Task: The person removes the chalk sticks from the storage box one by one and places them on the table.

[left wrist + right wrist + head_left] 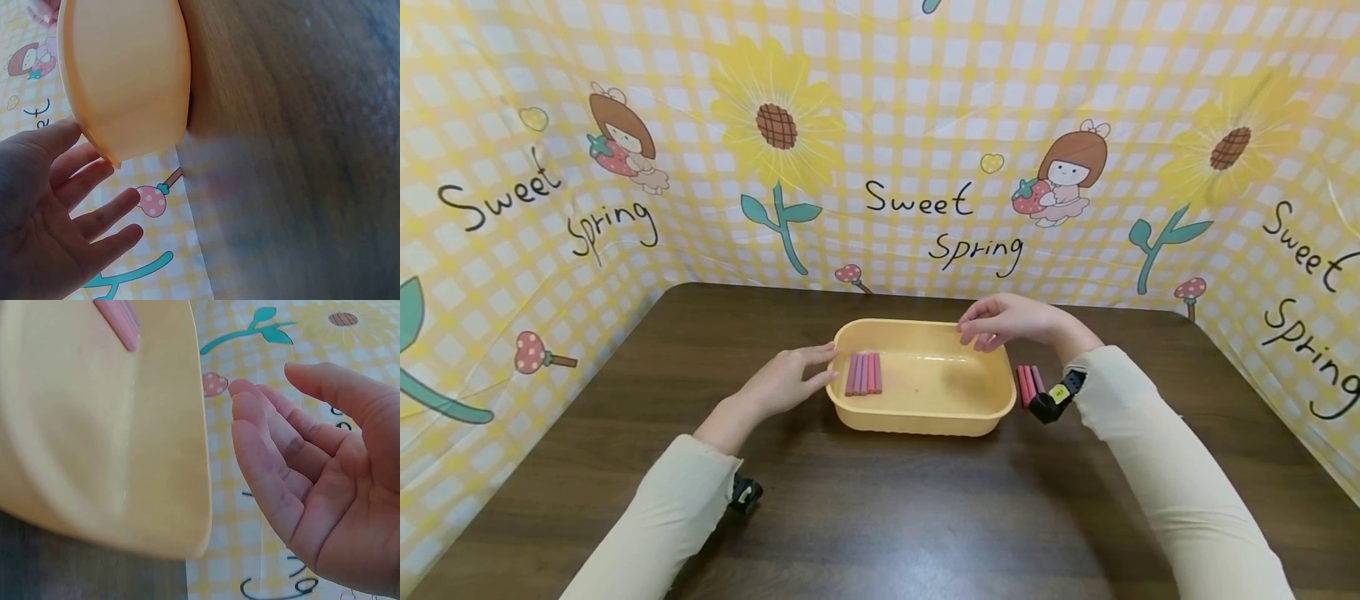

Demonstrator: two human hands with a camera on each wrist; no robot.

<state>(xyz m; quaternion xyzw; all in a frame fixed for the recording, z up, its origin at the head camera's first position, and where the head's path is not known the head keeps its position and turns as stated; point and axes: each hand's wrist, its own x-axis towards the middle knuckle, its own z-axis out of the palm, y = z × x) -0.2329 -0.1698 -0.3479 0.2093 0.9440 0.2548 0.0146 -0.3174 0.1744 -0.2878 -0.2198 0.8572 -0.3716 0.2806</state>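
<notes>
A shallow yellow plastic tub [940, 386] stands on the dark wooden table. Inside it, by the left wall, several slim pink and purple sticks [864, 374] lie side by side. My left hand [782, 377] is at the tub's left rim, its fingers extended; in the left wrist view the thumb and nearest fingers [87, 178] come right to the edge. Above the far right part of the rim hovers my right hand [1007, 319], fingers loosely bent and nothing in them. The right wrist view shows that palm bare beside the tub wall [169, 444].
To the right of the tub, below my right wrist, lie a few more pink and purple sticks [1028, 383], partly covered by the black wrist camera [1051, 404]. A yellow checked cloth [910, 125] with flower prints rises behind the wooden table [880, 508] and along its sides.
</notes>
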